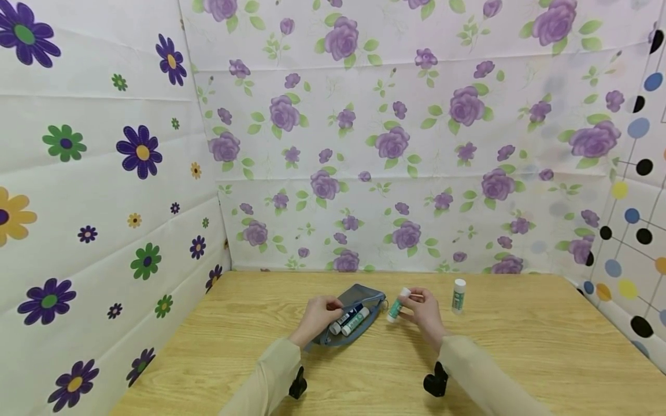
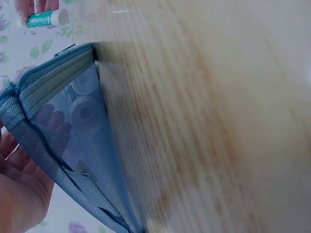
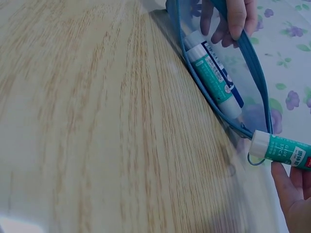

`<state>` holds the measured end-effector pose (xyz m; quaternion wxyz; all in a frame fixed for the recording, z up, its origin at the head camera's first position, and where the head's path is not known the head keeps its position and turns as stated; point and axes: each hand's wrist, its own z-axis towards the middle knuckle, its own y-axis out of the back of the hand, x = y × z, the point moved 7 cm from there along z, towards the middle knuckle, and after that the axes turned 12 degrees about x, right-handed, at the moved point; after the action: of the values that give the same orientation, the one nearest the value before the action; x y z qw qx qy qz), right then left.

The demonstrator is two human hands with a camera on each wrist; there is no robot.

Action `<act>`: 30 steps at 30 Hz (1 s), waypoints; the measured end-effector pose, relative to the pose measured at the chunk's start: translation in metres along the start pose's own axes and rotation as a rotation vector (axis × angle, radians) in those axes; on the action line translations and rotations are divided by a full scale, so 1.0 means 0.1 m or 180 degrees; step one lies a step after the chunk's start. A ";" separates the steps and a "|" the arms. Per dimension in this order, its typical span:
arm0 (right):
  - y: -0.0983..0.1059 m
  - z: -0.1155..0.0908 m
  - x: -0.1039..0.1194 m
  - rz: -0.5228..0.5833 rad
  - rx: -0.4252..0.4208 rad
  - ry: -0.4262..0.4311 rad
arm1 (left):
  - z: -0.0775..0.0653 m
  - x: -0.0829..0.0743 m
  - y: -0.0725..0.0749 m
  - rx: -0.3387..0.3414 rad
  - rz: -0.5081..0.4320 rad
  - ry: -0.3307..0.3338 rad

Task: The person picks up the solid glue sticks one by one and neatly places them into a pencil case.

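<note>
A blue mesh zip pouch [image 1: 359, 293] lies on the table with its mouth spread apart. Inside it, two glue sticks rest side by side, a green one [image 3: 214, 77] and one with a dark blue label [image 3: 232, 90]. My left hand [image 1: 319, 318] pinches the pouch's zipped edge between thumb and fingers, as the right wrist view shows. In my right hand [image 1: 422, 309] is a green glue stick [image 1: 398, 305] with a white cap, gripped at the pouch's right end. Another glue stick [image 1: 458, 296] stands upright to the right of that hand.
The wooden table [image 1: 520, 329] carries all of this. Behind it hangs a rose-patterned cloth [image 1: 390, 173], with a flowered cloth [image 1: 99, 196] on the left and a dotted one [image 1: 632, 248] on the right. A small ring [image 3: 253, 160] hangs at the pouch's end.
</note>
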<state>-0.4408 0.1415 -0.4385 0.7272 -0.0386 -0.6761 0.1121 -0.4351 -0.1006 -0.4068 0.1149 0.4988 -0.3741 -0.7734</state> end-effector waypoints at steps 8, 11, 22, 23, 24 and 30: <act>-0.07 0.02 -0.04 0.0081 0.0042 -0.0018 | 0.00 -0.01 0.00 0.0010 0.0008 -0.0007; -0.11 0.02 -0.05 0.0097 0.0052 -0.0037 | 0.00 0.00 0.00 0.0013 0.0001 -0.0017; -0.23 -0.01 -0.06 0.0212 0.0088 -0.0147 | 0.00 0.00 0.00 0.0000 -0.0030 -0.0030; -0.24 -0.01 -0.07 0.0213 0.0081 -0.0157 | 0.00 0.00 0.00 -0.0003 -0.0029 -0.0042; -0.25 -0.01 -0.07 0.0207 0.0077 -0.0164 | 0.00 -0.01 0.00 -0.0006 -0.0027 -0.0050; -0.31 -0.02 -0.09 0.0190 0.0070 -0.0198 | 0.00 -0.02 0.01 -0.0009 -0.0038 -0.0071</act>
<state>-0.4358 0.1098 -0.4411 0.7026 -0.0472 -0.6956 0.1422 -0.4339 -0.1005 -0.4046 0.1068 0.4922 -0.3712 -0.7801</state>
